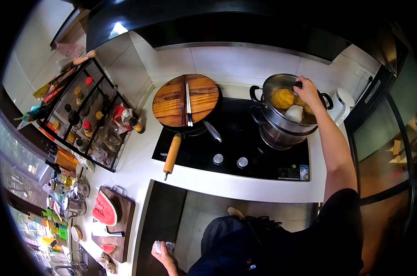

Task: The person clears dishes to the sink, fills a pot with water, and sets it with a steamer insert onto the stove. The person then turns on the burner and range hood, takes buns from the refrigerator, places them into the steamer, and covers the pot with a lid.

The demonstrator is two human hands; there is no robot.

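Observation:
My right hand point(308, 93) is closed on the dark knob of a clear glass lid point(278, 83) over the steamer pot point(284, 126) on the right of the cooktop. Yellow food point(282, 97) and a white rounded lump point(294, 113) show in the upper tier. Whether the lid sits fully on the rim I cannot tell. Low in the view, away from the stove, my left hand point(162, 257) is closed around a crumpled whitish thing point(158, 246), perhaps plastic or paper. A wok with a wooden lid point(171, 103) stands on the left burner, chopsticks point(188, 103) lying across the lid.
The wok's wooden handle point(173, 154) sticks out over the cooktop's front edge. A black rack point(86, 115) of bottles stands at the left. A cutting board point(124, 214) holds watermelon point(105, 209) and a knife point(108, 232). A white appliance point(344, 103) is right of the pot.

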